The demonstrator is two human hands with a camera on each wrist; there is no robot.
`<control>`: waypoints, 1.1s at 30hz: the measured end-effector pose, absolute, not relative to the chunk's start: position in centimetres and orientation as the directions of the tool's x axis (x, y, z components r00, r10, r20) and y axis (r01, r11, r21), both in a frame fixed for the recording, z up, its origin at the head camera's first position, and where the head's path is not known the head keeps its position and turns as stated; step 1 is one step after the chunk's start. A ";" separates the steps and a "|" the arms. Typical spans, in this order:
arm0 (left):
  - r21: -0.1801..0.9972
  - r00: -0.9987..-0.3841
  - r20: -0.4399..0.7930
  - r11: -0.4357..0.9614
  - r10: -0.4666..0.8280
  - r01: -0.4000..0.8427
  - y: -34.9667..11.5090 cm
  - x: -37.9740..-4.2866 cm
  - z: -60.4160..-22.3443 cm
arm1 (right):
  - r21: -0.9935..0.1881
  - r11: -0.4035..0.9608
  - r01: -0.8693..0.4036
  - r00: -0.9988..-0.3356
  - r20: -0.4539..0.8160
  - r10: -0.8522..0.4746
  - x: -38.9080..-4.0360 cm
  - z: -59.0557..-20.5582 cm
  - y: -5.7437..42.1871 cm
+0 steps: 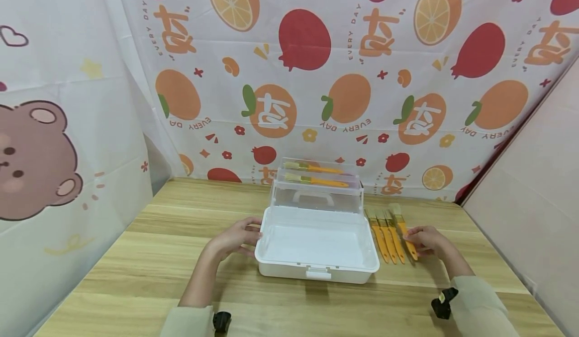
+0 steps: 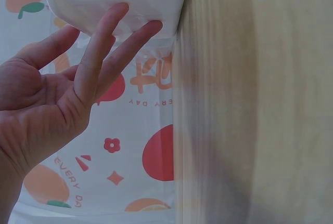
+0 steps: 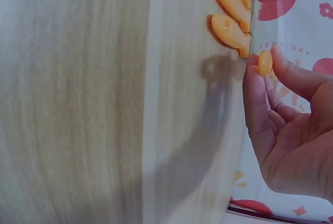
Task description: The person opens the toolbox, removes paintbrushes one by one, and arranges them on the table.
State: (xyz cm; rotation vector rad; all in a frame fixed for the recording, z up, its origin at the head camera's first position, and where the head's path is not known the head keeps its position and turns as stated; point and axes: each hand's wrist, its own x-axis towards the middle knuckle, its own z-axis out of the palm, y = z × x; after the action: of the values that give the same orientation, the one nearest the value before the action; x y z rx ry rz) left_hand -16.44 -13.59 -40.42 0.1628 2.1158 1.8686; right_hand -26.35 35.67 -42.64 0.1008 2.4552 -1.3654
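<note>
A white plastic storage box (image 1: 316, 274) stands open on the table, its lower compartment bare inside. My left hand (image 1: 235, 237) touches the box's left side with extended fingers; in the left wrist view those fingertips (image 2: 121, 9) rest against the white wall. To the right of the box, my right hand (image 1: 429, 240) pinches a paintbrush (image 1: 400, 224) by its orange handle (image 3: 265, 64) between thumb and fingers. Its pale bristles point away from me. Three similar paintbrushes (image 1: 387, 241) lie side by side between it and the box.
Behind the compartment rise the box's clear lid and trays (image 1: 357, 183). One paintbrush (image 1: 323, 181) lies across the front tray, another paintbrush (image 1: 316, 168) farther back. A white latch (image 1: 318, 275) is on the front. Printed cloth (image 1: 307, 105) hangs behind the wooden table (image 1: 172, 256).
</note>
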 end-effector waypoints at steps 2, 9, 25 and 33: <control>0.983 -0.944 -0.155 0.141 0.293 -0.118 -13.6 -16.4 -40.4 | -0.817 0.526 0.237 -0.938 -0.333 -0.095 -26.5 -42.8 35.8; 0.985 -0.943 -0.147 0.135 0.297 -0.111 -13.7 -16.4 -40.7 | -0.823 0.508 0.254 -0.934 -0.345 -0.092 -27.0 -43.7 36.2; 0.986 -0.945 -0.141 0.123 0.295 -0.109 -13.7 -16.4 -41.1 | -0.826 0.506 0.250 -0.936 -0.340 -0.092 -26.5 -44.2 36.1; 0.984 -0.951 -0.145 0.140 0.273 -0.110 -13.6 -16.4 -41.1 | -0.820 0.524 0.231 -0.944 -0.320 -0.084 -26.6 -44.4 36.0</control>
State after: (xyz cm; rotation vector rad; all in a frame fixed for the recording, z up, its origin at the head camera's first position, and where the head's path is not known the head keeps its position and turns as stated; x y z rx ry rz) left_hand -16.41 -13.65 -41.09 0.1577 2.1319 1.8813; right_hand -26.61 36.01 -44.39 0.1229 2.4480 -1.3865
